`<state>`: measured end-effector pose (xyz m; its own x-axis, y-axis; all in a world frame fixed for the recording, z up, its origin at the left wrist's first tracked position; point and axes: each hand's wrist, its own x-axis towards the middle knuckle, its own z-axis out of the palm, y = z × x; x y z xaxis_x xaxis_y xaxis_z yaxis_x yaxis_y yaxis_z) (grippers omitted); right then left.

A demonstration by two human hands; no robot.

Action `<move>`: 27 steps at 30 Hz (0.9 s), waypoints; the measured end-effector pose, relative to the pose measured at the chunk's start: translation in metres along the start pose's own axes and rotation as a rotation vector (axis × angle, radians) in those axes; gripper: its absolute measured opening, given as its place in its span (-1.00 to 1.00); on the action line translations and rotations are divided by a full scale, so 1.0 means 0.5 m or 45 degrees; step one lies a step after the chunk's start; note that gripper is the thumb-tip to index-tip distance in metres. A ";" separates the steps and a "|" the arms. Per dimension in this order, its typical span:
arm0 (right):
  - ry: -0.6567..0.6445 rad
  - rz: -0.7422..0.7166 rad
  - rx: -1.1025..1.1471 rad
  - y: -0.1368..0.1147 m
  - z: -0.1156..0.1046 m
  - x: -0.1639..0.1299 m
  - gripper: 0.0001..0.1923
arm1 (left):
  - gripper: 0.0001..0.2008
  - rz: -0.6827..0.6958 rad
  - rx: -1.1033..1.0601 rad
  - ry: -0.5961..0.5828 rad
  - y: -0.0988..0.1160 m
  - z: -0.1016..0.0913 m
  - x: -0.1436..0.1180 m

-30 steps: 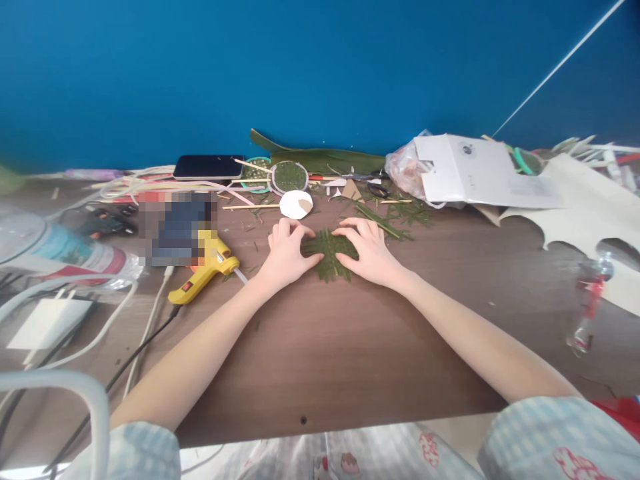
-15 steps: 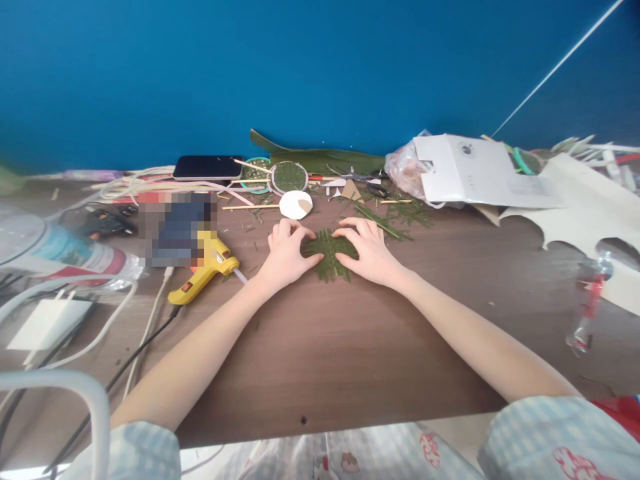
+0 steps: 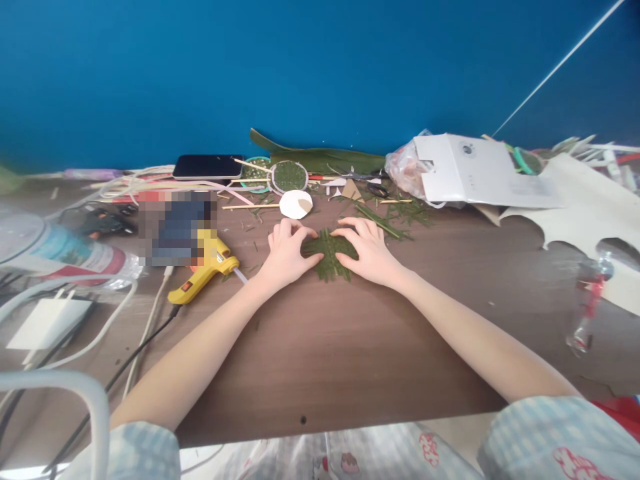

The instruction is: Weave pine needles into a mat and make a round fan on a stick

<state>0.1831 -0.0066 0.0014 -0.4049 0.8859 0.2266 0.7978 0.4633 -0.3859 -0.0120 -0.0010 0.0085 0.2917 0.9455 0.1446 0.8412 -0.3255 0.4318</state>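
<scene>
Cluttered wooden table, leaf weave

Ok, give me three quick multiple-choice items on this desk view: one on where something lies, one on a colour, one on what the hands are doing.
1. Where does the glue gun lie relative to the woven leaf mat?
A. To its left
B. To its right
C. On top of it

2. What colour is the glue gun's body?
A. Red
B. Yellow
C. White

3. What state is the woven leaf mat in?
A. Lifted off the table
B. Lying untouched
C. Flat on the table, pressed from both sides by the left hand and right hand

Answers:
1. A, since the gun lies beside the left forearm, left of the mat.
2. B, since its casing is plainly yellow.
3. C, since the fingers of both hands rest on the mat's edges and it lies on the wood.
</scene>
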 end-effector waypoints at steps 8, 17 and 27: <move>0.007 0.013 0.019 0.000 0.000 0.000 -0.65 | -0.65 -0.005 0.000 -0.009 0.002 0.000 0.001; -0.024 -0.018 -0.005 -0.002 -0.004 0.000 -0.67 | -0.66 0.011 -0.009 -0.008 0.002 -0.001 0.000; 0.022 0.004 0.011 0.003 0.000 -0.001 -0.62 | -0.66 0.014 -0.010 -0.010 0.003 -0.001 0.000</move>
<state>0.1844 -0.0063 0.0006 -0.3950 0.8866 0.2406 0.7951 0.4611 -0.3939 -0.0109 -0.0015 0.0097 0.3043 0.9418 0.1426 0.8343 -0.3358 0.4373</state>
